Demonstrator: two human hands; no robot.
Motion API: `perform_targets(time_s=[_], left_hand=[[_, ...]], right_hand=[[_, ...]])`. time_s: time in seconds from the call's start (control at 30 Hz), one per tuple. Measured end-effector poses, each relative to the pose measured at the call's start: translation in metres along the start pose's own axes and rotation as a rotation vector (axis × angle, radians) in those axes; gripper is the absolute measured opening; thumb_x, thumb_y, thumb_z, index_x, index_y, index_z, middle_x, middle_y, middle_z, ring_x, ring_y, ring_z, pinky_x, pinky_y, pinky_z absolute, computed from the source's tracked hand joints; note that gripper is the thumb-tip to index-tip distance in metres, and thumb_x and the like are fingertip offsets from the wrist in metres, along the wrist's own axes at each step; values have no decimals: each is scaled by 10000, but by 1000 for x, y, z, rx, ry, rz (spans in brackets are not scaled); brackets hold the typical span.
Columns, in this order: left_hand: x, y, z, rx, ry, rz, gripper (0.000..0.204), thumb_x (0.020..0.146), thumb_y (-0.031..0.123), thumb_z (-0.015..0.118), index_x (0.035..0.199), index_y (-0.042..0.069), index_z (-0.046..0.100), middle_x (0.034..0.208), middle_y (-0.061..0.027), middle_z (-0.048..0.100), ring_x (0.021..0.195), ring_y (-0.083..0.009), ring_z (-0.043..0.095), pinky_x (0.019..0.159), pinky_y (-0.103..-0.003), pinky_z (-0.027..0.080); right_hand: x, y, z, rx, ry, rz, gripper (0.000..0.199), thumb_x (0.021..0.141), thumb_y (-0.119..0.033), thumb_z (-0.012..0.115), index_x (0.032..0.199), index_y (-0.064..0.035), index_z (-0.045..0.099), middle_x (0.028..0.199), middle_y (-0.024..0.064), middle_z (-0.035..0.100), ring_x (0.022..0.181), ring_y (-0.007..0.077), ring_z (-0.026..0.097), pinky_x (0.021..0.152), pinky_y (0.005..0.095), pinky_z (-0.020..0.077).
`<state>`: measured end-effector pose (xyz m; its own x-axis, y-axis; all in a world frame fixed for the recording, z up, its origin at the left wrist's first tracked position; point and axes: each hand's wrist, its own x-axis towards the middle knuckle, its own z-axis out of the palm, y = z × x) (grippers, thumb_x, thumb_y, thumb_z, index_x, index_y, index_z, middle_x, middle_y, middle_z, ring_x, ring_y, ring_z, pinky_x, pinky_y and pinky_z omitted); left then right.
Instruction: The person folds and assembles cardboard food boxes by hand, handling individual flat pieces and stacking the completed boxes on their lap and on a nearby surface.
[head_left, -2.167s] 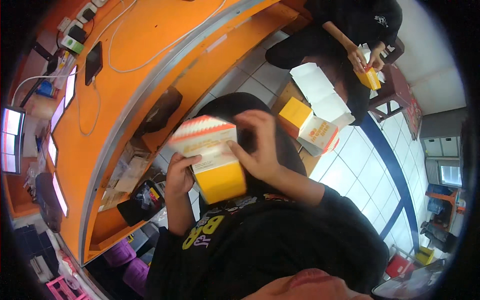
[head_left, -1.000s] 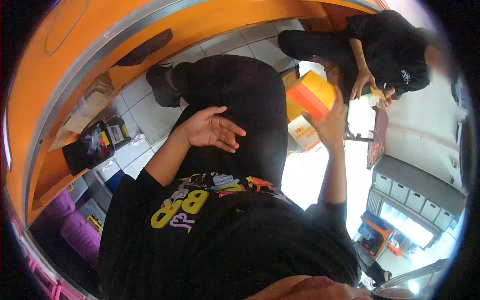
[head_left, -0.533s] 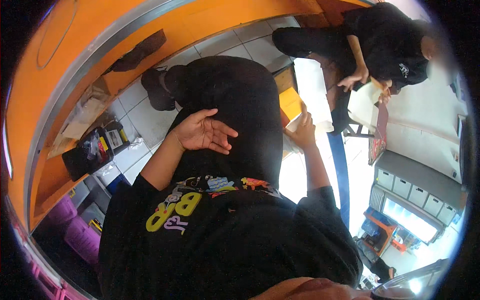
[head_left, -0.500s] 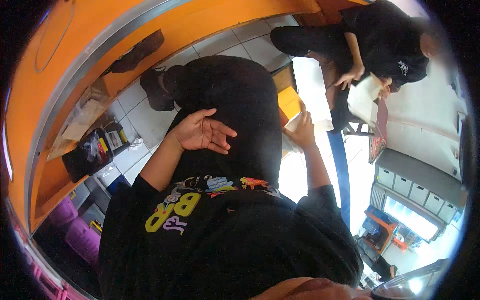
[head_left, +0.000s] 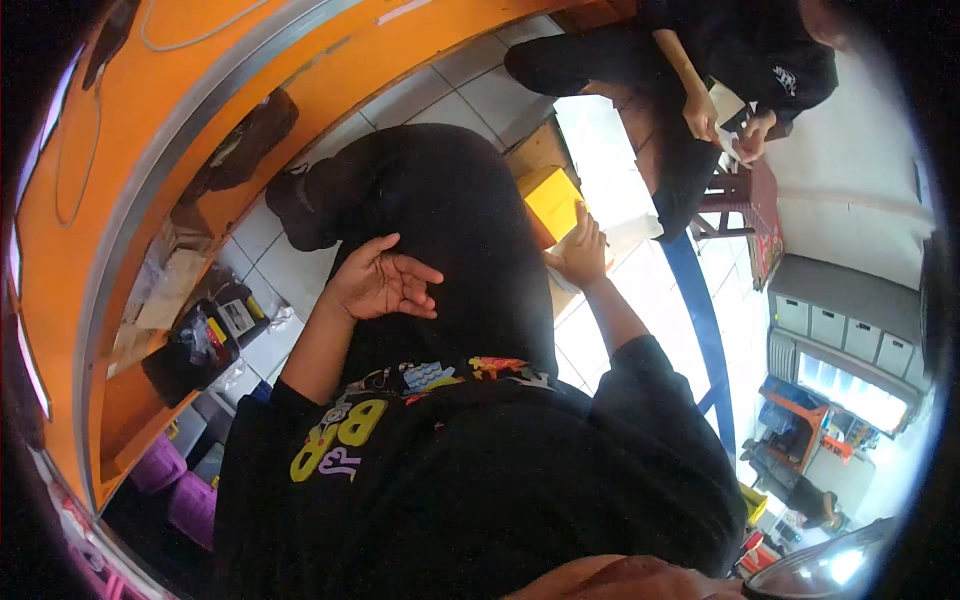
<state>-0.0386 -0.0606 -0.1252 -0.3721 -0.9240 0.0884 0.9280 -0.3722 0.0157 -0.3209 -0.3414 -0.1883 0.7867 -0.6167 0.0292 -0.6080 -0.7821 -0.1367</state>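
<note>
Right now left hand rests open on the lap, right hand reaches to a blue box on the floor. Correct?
Not quite. The head view shows the box is yellow, not blue. The rest holds: the left hand rests open on the lap and the right hand reaches to the box on the floor.

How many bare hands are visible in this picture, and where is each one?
4. The person's left hand rests open on the lap; the right hand reaches to the yellow box on the floor. A co-worker's two hands are at the upper right. Others may be hidden.
</note>
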Motion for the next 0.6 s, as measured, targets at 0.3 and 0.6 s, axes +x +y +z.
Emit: perform_targets(time_s=[0.3,0.6], left_hand=[[-4,3,0,23,13,23,746,988,497,224,1272,-146,471,1047,-242,657,1084,-354,612,1052,-540,350],[-3,-4,-4,-24,7,12,748,989,497,219,1283,-148,456,1056,-243,653,1098,-357,603,1065,-547,326]], right_hand=[[25,0,-53,307,-70,-7,927,705,-571,733,1407,-129,319,1318,215,402,1243,376,401,996,505,335],[153,53,-100,685,-271,278,428,791,-352,755,1016,-9,634,1005,176,661,901,248,649,766,342,524]])
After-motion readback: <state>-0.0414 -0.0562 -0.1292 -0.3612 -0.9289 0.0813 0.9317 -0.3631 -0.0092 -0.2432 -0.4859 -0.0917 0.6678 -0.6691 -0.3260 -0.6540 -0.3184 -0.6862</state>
